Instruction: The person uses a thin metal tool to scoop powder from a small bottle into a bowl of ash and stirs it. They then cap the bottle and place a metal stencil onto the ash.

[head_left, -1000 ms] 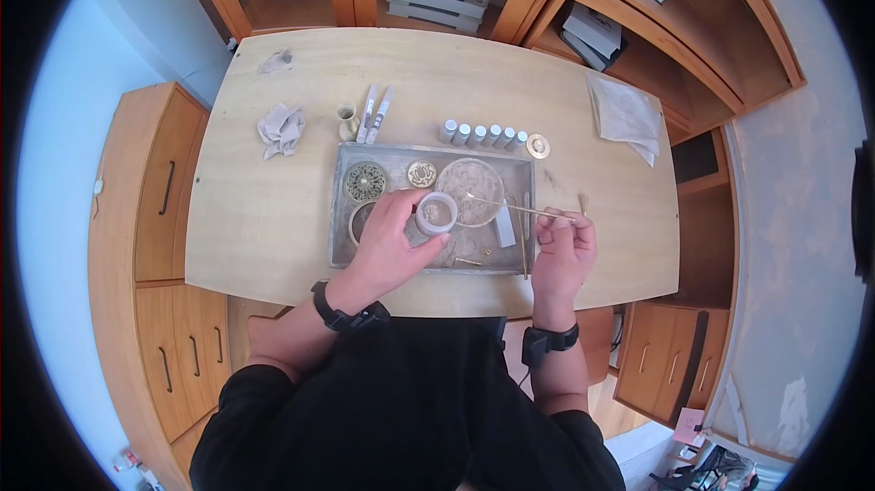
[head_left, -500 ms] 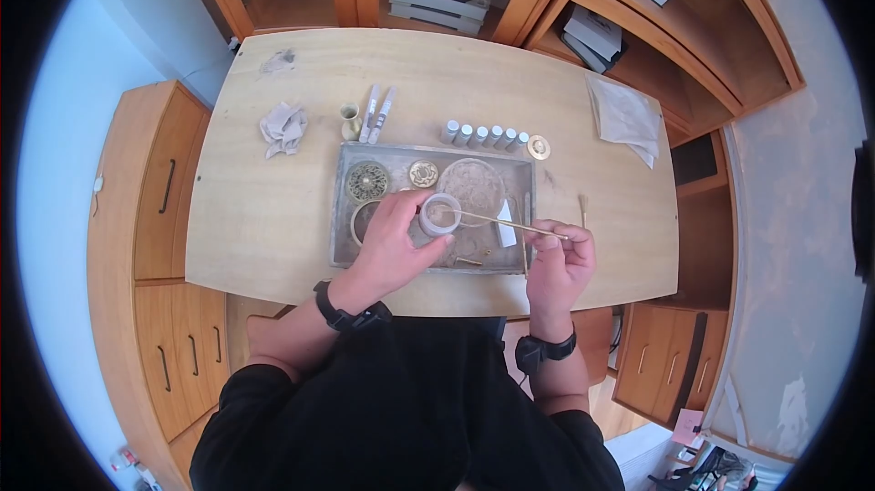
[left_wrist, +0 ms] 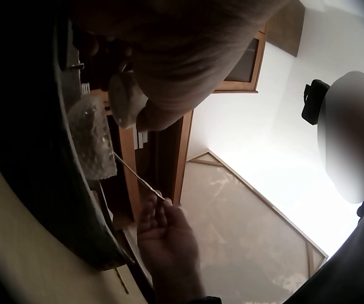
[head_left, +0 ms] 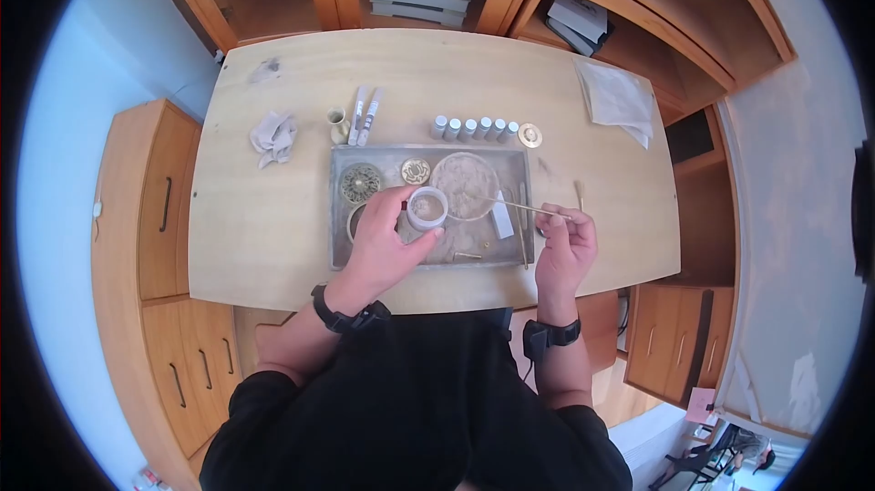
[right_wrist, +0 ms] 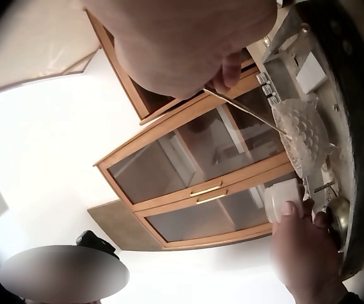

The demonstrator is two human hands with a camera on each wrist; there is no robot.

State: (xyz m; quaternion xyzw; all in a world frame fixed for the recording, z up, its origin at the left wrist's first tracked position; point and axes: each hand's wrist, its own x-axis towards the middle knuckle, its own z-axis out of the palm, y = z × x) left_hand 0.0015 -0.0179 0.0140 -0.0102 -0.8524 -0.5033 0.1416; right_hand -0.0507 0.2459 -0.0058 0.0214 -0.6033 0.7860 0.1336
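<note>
My left hand (head_left: 383, 240) grips a small translucent jar (head_left: 427, 208) with pale powder inside, held over the grey tray (head_left: 433, 249). Between thumb and fingers of my right hand (head_left: 565, 249) is a thin brass-coloured stick (head_left: 529, 208). Its far end reaches over the round bowl (right_wrist: 305, 136), which has a bumpy, scale-like outer wall and holds greyish ash. In the right wrist view the tip lies at the bowl's ash, and the jar (right_wrist: 283, 201) stays upright beside the bowl.
In the tray are a pierced brass lid (head_left: 361, 183), a patterned brass disc (head_left: 415, 171) and a white block (head_left: 502, 217). Behind stand several small silver-capped vials (head_left: 469, 130), a small vase (head_left: 338, 124) and crumpled tissue (head_left: 273, 138). A brush (head_left: 580, 194) lies right.
The stick's tip goes from over the bowl into the jar, then back out to the bowl. My right hand shifts slightly with it. The left hand keeps hold of the jar.
</note>
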